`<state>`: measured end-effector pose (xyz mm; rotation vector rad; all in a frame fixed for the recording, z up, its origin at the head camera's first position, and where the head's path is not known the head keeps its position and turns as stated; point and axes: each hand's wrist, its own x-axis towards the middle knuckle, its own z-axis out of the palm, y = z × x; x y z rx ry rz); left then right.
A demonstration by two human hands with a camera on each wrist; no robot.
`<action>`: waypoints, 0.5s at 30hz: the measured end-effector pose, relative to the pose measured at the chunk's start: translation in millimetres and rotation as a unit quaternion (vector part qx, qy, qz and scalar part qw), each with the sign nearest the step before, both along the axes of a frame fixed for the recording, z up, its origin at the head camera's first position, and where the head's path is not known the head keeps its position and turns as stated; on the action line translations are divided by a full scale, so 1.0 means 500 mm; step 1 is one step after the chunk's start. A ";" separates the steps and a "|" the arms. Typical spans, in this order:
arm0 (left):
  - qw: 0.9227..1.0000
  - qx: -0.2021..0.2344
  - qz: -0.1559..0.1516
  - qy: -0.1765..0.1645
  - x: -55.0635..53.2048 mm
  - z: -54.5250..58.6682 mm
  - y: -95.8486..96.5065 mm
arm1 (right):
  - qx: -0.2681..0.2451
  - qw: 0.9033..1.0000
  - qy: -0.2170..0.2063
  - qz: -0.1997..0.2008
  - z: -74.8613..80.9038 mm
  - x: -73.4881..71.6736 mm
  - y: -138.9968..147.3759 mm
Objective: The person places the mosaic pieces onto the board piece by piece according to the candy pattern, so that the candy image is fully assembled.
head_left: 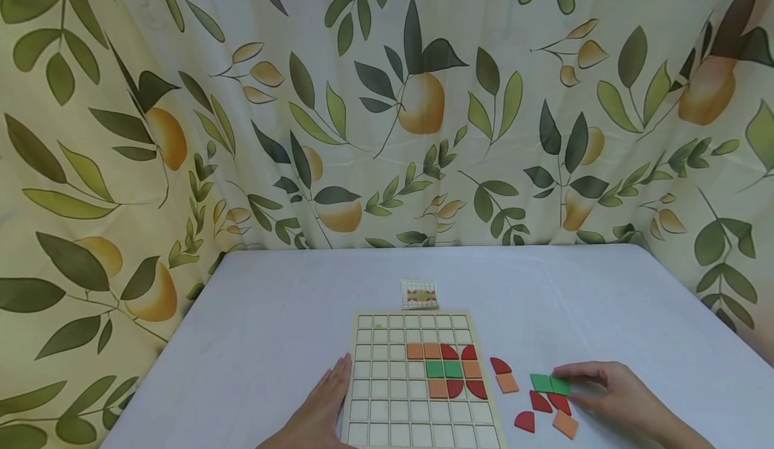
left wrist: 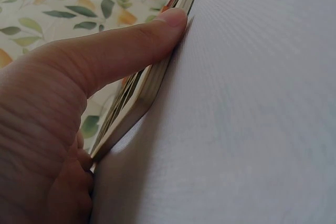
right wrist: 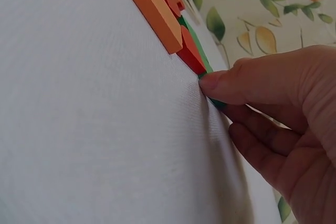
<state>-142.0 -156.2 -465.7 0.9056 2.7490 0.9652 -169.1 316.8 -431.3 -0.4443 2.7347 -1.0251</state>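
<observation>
My left hand (head_left: 320,405) rests against the left side of a wooden grid board (head_left: 378,411), its fingers straight along the edge. In the left wrist view the thumb (left wrist: 126,45) lies on the board's near edge. On the board's right half sit orange squares, green squares (head_left: 435,369) and red quarter-circle tiles. To the right of the board, my right hand (head_left: 619,395) pinches a green square tile (head_left: 560,386) between thumb and fingertips. The right wrist view shows this green tile (right wrist: 216,102) low at the tablecloth, mostly covered by the fingertips. Another green square (head_left: 540,383) lies beside it.
Loose red quarter-circles (head_left: 525,422) and orange squares (head_left: 565,425) lie between board and right hand. Beyond the board's far edge is a small card (head_left: 420,295) printed with a coloured grid pattern. A leaf-and-fruit curtain (head_left: 387,187) hangs behind the white-covered table (head_left: 290,301).
</observation>
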 end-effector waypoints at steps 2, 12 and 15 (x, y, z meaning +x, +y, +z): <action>1.000 -0.009 0.004 0.001 0.000 0.000 0.001 | 0.001 1.000 -0.002 -0.008 0.000 0.001 0.000; 1.000 -0.003 -0.001 0.007 0.001 -0.002 0.002 | 0.007 0.999 0.018 -0.046 0.005 0.004 -0.006; 1.000 0.001 0.001 -0.001 0.002 0.000 0.001 | -0.001 0.999 0.037 -0.028 0.006 0.002 -0.018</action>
